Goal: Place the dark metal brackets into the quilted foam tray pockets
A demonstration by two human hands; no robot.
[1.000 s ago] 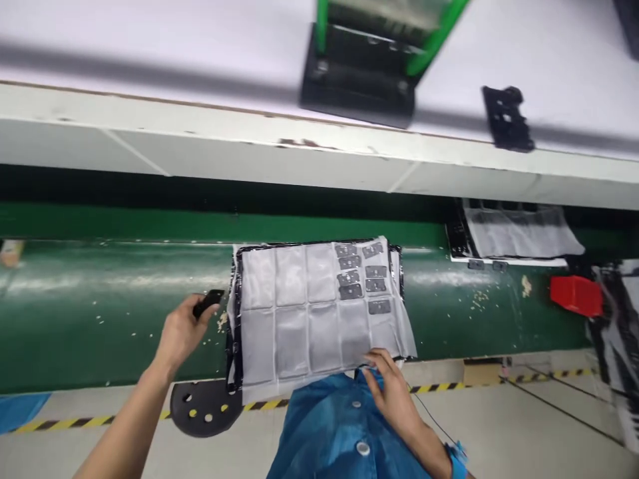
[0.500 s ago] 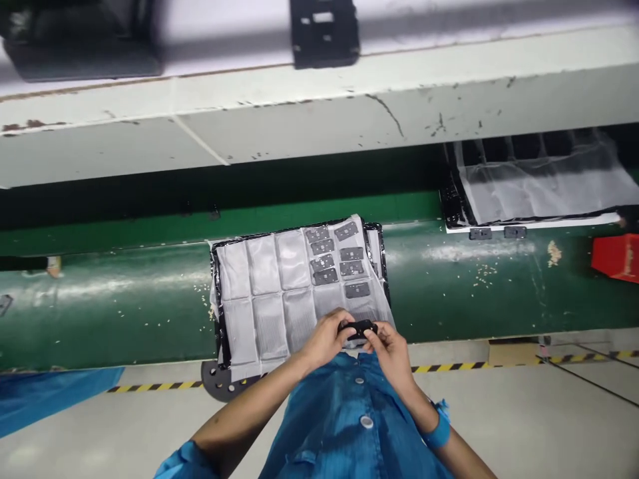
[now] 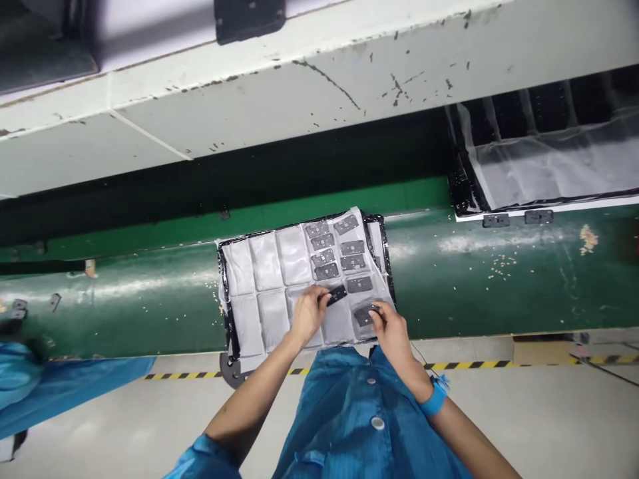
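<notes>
Head camera, looking down past a blue smock at a green conveyor belt [image 3: 474, 279].

A black compartment tray [image 3: 304, 279], lined with a translucent white sheet, lay across the belt directly in front of the person. Its pockets were set in rows, apparently so that each could take one small dark flat part. A cluster of such placed parts [image 3: 337, 249] already lay in the pockets just beyond both grips, at the tray's right end; the pockets off to the left of the left grip looked unfilled.

The left hand [image 3: 307, 316] had its grip closed on a small black part [image 3: 338, 294], pinched between thumb and fingertips and tilted, just over a pocket in the tray's near row. It seemed held at the edge so the part could be lowered flat.

The right hand [image 3: 392, 329] had its fingertips closed on a second dark part [image 3: 364, 315], which sat low in the pocket immediately right of the left grip; whether it was lifted or merely pressed down could not be told.

Both forearms reached forward from the body, elbows bent, wrists angled slightly inward so the hands nearly met. A blue wrist strap [image 3: 435, 397] circled the right wrist.

Well to the right of both grips, a second lined tray [image 3: 544, 166] rested at the belt's far edge.
</notes>
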